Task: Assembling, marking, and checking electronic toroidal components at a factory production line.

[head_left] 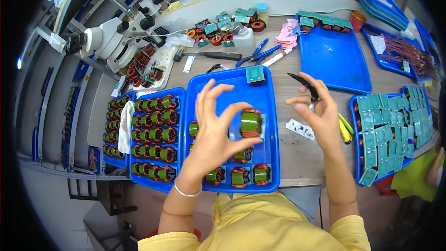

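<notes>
My left hand (210, 132) is over the middle blue tray (274, 153), thumb and index finger closed about a copper-wound coil (251, 123) with a green band around it. A teal board edge shows at the coil's right side. Over the tabletop to the right, my right hand (325, 116) grips a slim black pointed tool (304, 83), its tip toward the upper left; I cannot tell its exact kind. Below my left hand, several similar coils (239, 176) stand in the tray's near part, some covered by the hand. One teal-topped coil (255, 75) sits at the tray's far edge.
Left of me, a blue tray (181, 111) holds rows of coils, with a white cloth (126, 125) beside it. Blue-handled pliers (260, 56), a black-handled tool (216, 55) and a microscope (109, 39) lie beyond. A tray of teal-topped parts (378, 130) stands right.
</notes>
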Tool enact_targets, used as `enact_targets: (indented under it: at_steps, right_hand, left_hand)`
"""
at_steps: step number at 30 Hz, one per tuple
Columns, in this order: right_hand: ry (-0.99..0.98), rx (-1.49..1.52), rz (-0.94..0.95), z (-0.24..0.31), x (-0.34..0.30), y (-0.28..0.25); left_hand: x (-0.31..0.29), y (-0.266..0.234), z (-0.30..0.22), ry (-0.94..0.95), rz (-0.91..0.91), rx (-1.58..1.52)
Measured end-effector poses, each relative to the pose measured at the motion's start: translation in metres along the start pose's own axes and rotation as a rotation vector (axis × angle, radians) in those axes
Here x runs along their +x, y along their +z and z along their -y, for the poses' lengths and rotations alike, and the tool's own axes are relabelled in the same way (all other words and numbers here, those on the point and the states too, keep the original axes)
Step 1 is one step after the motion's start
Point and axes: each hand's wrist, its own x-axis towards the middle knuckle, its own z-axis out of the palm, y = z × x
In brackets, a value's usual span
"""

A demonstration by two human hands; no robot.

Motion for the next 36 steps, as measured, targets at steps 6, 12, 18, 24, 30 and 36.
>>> enact_targets:
  at_steps: [6,12,18,24,30,36]
  right_hand:
    - [-0.035,-0.094,-0.050,-0.019,0.008,-0.008]
    - [0.010,0.009,-0.037,-0.030,0.014,-0.019]
    - [0.136,0.109,-0.154,-0.022,0.018,-0.017]
    - [0.191,-0.053,-0.114,-0.038,0.024,-0.039]
    - [0.055,0.150,-0.170,-0.038,0.026,-0.034]
    - [-0.052,-0.054,-0.248,-0.039,0.027,-0.041]
  left_hand:
    - [-0.016,0.032,0.044,-0.009,0.122,0.148]
    - [-0.020,0.033,0.048,-0.064,0.291,0.161]
    - [0.030,0.037,0.058,-0.078,0.217,0.069]
    - [0.081,0.088,0.079,0.096,0.081,0.155]
    - [0.076,0.093,0.075,-0.016,0.006,-0.134]
    - [0.051,0.042,0.007,-0.490,0.035,-1.223]
